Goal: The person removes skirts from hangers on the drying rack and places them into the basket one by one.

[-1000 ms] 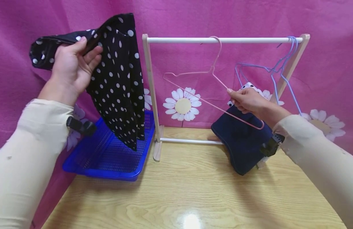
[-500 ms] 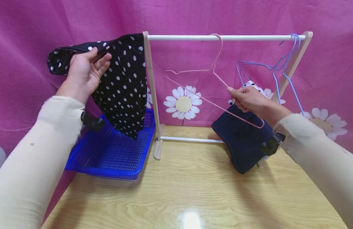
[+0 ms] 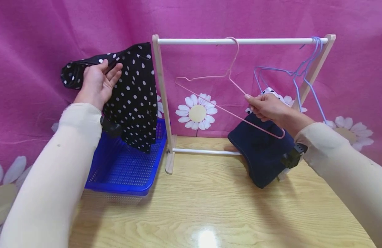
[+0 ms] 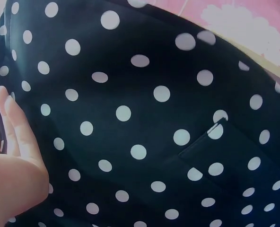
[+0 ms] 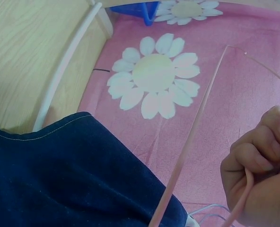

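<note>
My left hand [image 3: 98, 81] grips a black garment with white polka dots [image 3: 135, 93] near its upper edge, thumb on one side and fingers on the other. The garment hangs down over the blue basket, left of the rack, and a pocket shows on it in the left wrist view. With thumb and fingers, my right hand [image 3: 268, 106] pinches the right shoulder of a pink wire hanger [image 3: 209, 76]. That hanger hooks over the white top bar [image 3: 194, 41] of the rack and tilts, its right end lower, with nothing on it.
Two blue hangers [image 3: 307, 69] hang at the rack's right end. Near them are a navy garment [image 3: 262, 151] and white cloth with black dots [image 3: 269, 91]. The blue basket [image 3: 126, 188] stands left of the rack's wooden post [image 3: 161, 89], before a pink flowered curtain [image 3: 209, 17].
My left hand has moved right and slightly down, bringing the polka-dot garment closer to the rack's left post. My right hand and the pink hanger stay nearly still.
</note>
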A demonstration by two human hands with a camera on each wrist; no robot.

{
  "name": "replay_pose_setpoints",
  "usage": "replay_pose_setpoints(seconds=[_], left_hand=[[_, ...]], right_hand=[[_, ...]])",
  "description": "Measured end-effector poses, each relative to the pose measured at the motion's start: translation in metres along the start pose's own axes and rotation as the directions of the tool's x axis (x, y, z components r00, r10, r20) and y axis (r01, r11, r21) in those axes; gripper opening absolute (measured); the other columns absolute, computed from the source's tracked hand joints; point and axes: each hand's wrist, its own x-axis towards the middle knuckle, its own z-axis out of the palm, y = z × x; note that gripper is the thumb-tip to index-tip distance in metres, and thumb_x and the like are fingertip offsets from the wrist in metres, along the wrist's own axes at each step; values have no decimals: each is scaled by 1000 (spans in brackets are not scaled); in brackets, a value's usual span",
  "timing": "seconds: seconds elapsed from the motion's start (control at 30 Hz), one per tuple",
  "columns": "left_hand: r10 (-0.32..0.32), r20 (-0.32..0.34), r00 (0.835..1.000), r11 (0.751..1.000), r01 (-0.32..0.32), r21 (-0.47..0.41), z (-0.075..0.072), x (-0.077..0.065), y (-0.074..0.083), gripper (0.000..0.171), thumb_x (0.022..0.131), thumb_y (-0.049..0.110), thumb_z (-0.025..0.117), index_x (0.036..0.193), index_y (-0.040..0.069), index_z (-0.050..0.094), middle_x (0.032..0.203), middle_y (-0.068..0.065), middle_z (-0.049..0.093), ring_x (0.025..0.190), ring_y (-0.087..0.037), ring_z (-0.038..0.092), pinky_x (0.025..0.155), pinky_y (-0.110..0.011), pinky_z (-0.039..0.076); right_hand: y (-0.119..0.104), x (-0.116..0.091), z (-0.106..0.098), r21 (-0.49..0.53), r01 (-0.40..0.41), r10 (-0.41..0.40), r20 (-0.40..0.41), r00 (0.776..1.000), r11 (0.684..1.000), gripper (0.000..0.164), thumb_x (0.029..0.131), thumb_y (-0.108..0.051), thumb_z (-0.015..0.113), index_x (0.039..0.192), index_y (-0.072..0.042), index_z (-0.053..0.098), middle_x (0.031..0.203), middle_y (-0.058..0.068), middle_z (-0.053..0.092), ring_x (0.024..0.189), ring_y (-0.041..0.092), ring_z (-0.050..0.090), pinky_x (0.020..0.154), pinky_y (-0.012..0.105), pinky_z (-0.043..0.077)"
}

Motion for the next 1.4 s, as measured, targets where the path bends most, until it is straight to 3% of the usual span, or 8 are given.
replay_pose_setpoints(seconds=[0.27, 0.57, 0.73, 0.9, 1.17, 1.4], left_hand=[[20, -42, 999, 1000, -21, -8, 0, 13, -15, 4, 107, 11, 44, 103, 11, 45, 88, -10, 67, 57, -23, 72, 51, -29, 58], [25, -69, 997, 999, -23, 26, -15, 16, -31, 5, 106, 11, 48, 105, 13, 43, 98, -6, 59, 59, -22, 73, 53, -27, 59], [18, -48, 999, 997, -14, 81, -21, 10, -30, 5, 106, 14, 50, 107, 11, 46, 87, -4, 69, 59, -20, 73, 53, -26, 59], [39, -24, 999, 978, -33, 208, -24, 2, -28, 8, 106, 17, 52, 109, 10, 50, 79, -2, 76, 61, -17, 74, 55, -24, 59], [28, 17, 999, 950, -32, 310, -31, -14, -25, 12, 106, 16, 48, 101, 9, 57, 74, -3, 77, 60, -15, 74, 56, -23, 59], [0, -5, 1000, 932, 1, 362, -35, -30, -23, 13, 106, 15, 44, 101, 11, 55, 71, -2, 77, 59, -14, 73, 58, -23, 60]], right_hand=[[0, 0, 0, 0, -6, 6, -8, 1000, 1000, 52, 106, -47, 45, 62, -19, 50, 53, -11, 32, 49, 7, 29, 48, 28, 21], [-2, -2, 1, -7, -7, 7, -4, 1000, 1000, 53, 106, -47, 45, 62, -18, 50, 53, -11, 33, 49, 6, 29, 48, 25, 23], [-4, -3, 1, -30, -9, 9, -7, 1000, 1000, 52, 106, -48, 45, 62, -19, 51, 54, -11, 33, 50, 7, 30, 48, 25, 25], [-2, -3, 1, -29, -12, 12, -3, 1000, 1000, 53, 106, -48, 45, 62, -19, 51, 54, -11, 33, 50, 7, 29, 48, 26, 24], [-1, -2, 0, -15, -4, 4, 14, 1000, 1000, 54, 106, -48, 44, 62, -18, 50, 53, -11, 32, 49, 7, 28, 48, 29, 20], [-4, -1, -1, -42, 0, 1, 12, 1000, 999, 53, 107, -46, 43, 62, -19, 52, 52, -11, 32, 49, 7, 29, 48, 27, 24]])
